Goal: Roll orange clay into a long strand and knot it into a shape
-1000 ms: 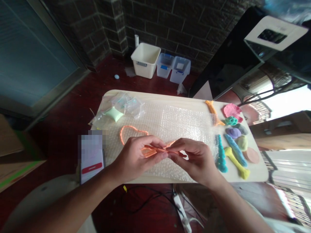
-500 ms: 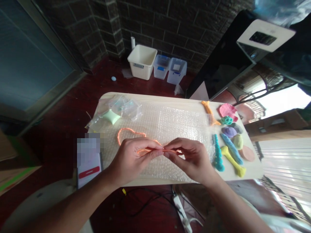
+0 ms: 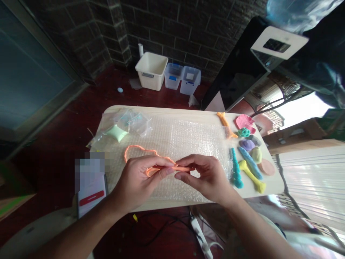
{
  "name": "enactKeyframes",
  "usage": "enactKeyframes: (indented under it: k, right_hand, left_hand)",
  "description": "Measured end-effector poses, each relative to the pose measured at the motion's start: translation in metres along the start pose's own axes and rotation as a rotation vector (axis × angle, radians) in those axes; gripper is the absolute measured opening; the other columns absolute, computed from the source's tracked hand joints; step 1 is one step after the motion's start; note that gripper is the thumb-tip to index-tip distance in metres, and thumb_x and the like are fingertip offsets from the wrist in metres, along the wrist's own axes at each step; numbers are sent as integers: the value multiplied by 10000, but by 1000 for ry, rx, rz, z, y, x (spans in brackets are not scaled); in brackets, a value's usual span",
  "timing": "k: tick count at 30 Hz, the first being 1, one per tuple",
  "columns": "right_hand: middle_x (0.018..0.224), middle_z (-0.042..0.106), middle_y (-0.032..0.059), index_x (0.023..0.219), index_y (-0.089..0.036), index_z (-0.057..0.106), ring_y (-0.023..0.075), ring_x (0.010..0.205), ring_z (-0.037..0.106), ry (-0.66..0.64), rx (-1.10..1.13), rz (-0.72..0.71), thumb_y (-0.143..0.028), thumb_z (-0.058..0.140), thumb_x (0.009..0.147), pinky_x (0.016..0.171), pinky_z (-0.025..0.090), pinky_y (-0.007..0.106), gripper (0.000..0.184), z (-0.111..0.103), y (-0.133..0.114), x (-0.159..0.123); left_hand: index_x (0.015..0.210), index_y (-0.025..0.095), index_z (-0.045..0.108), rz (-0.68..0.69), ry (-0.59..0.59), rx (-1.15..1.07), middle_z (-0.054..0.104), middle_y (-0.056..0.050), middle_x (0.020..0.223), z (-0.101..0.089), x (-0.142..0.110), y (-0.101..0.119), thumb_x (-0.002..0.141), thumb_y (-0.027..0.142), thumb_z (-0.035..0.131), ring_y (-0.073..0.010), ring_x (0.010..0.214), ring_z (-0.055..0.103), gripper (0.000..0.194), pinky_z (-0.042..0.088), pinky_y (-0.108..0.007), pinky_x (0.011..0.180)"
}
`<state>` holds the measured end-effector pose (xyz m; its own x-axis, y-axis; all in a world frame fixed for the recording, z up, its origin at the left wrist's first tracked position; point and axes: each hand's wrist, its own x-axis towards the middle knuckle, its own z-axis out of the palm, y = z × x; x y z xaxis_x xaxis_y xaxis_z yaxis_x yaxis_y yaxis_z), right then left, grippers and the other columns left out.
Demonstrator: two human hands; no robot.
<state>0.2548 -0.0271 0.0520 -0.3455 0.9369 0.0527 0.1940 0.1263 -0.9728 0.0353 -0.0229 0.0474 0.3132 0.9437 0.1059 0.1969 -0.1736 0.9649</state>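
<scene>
An orange clay rope [image 3: 140, 146], twisted and soft-looking, curves in a loop over the bubble wrap [image 3: 198, 138]. My left hand [image 3: 144, 180] pinches it between thumb and fingers near the middle of the table, and a bend of the rope shows inside that grip. Close by on the right, my right hand [image 3: 206, 174] has its fingers about the short end of the rope, its thumb tip slightly lower than the strand. Part of the rope is hidden behind my left fingers.
Clay pieces stand along the table's right side, among them a yellow bone shape [image 3: 253, 176], a teal strip [image 3: 236, 169] and a pink piece [image 3: 244, 123]. Left are a pale green packet [image 3: 116, 133], clear bags [image 3: 136, 122] and a phone [image 3: 91, 196]. Bins [image 3: 151, 70] stand beyond.
More of the orange rope shows between my hands, and my right thumb has dropped a little away from it. The whole view has shifted slightly, so the table appears further left.
</scene>
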Motion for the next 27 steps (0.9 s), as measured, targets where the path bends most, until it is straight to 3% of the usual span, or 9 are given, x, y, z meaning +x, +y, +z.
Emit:
enactKeyframes:
  k: [7, 12, 18, 23, 27]
  right_hand:
    - [922, 807, 88, 980, -195, 827, 195, 817, 752, -15, -47, -79, -209, 769, 915, 726, 600, 327, 89, 0, -5, 1]
    - [979, 811, 98, 1081, -179, 794, 208, 859, 771, 14, 16, -45, -209, 822, 870, 757, 623, 332, 214, 2, -2, -1]
    - [917, 806, 84, 990, -197, 828, 188, 809, 752, 1, -42, -186, -149, 763, 915, 732, 612, 329, 110, 1, -3, 0]
    - [997, 808, 104, 1091, -175, 792, 209, 853, 770, 10, 17, -89, -203, 826, 868, 767, 631, 342, 227, 2, 1, -1]
    - [922, 809, 100, 1019, -174, 821, 203, 818, 759, -12, -25, -95, -201, 780, 910, 730, 606, 332, 119, 1, -1, -2]
  left_hand:
    - [1016, 201, 791, 30, -28, -1, 815, -51, 1017, 0, -2, 1, 934, 238, 732, -186, 926, 766, 107, 621, -255, 807]
    - [935, 205, 801, 28, 3, 15, 822, -33, 963, 0, -2, 1, 947, 204, 715, -167, 882, 766, 87, 611, -245, 809]
    - [1024, 192, 774, -20, -44, -100, 808, -40, 1018, 1, -4, 0, 927, 223, 742, -173, 949, 764, 108, 618, -235, 832]
    - [967, 217, 802, -25, -9, -93, 817, -30, 995, 2, -4, -4, 940, 217, 733, -170, 922, 771, 74, 617, -247, 852]
    - [977, 212, 793, -32, -13, -97, 814, -34, 1005, 1, -4, -4, 937, 211, 732, -173, 931, 770, 74, 616, -244, 848]
